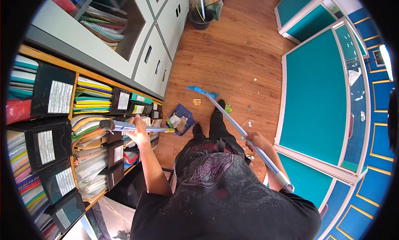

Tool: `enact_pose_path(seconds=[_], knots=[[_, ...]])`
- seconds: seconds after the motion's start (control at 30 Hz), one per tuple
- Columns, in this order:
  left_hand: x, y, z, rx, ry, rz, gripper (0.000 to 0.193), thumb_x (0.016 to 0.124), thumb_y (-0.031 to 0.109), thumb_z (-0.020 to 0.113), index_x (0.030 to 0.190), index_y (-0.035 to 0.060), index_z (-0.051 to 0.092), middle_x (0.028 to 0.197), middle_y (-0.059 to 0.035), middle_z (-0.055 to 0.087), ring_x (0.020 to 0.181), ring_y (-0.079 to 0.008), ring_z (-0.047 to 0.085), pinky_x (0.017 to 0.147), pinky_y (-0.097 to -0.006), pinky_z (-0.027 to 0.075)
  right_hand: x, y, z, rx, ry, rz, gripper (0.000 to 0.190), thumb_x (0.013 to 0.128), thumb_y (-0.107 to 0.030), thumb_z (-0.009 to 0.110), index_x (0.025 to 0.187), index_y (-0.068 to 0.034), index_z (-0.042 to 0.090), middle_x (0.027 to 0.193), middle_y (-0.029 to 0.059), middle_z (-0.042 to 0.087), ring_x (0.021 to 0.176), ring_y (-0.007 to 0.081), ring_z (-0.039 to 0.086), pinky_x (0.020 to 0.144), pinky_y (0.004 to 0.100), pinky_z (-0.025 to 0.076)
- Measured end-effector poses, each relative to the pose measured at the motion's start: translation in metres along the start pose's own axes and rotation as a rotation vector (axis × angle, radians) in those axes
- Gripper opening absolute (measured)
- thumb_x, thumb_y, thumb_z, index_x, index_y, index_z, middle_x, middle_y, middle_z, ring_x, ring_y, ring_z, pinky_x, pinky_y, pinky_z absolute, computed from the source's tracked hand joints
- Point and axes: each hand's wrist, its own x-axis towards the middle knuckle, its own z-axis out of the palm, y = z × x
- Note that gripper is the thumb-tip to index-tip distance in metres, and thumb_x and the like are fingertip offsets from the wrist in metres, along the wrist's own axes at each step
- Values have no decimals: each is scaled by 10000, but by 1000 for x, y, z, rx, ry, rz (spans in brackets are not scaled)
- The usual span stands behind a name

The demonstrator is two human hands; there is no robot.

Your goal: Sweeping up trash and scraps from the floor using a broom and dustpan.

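My left hand (139, 131) grips the pole of a long-handled dustpan (187, 123), whose dark blue pan rests on the floor beside my left foot. Crumpled paper (180, 123), brown scraps and a green leaf lie in the pan. In my right hand (258, 141) is the grey handle of a broom (229, 117), slanting down and away from me. Its blue bristle head (202, 91) is on the floor just ahead of my feet. Close to the bristles lies an orange-and-white wrapper (197, 102). A yellow-green leaf (228, 108) is beside my right shoe.
Shelves of folders and black file boxes (56, 93) run along my left, with a grey-white cabinet (156, 53) beyond. Teal partition panels (313, 99) stand to the right. A black bucket (201, 20) stands at the far end. Small paper scraps (249, 123) dot the wooden floor (230, 59).
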Motion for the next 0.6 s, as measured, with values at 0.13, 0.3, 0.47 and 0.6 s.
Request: enact_pose_path(seconds=[0.13,0.3,0.47,0.6], knots=[[2,0,3,37,24,19,360,827,20,519,554,102,299,477,44,274,396,-37,232,388,-223,163,-2,0,11,0,-82,44,137,898,-180,456,901,-43,467,586,19,463,372,68,389,292,213,303],[7,-3,6,2,25,19,352,825,17,519,559,101,305,480,43,281,397,-31,230,385,-225,157,-10,-5,4,271,-192,150,201,914,-188,421,1026,-24,459,563,-13,398,354,37,332,281,181,282],[10,-4,3,-15,28,26,349,825,19,523,563,99,307,482,44,283,394,-27,237,383,-224,151,-18,-17,-3,409,-245,172,274,929,-219,414,1070,12,457,563,-29,373,351,13,304,274,147,248],[10,-5,4,-1,54,9,354,829,22,525,563,102,306,482,48,283,389,-24,240,376,-222,148,-17,-25,5,289,-172,157,248,921,-218,439,1023,5,472,578,-13,417,354,23,330,281,166,270]])
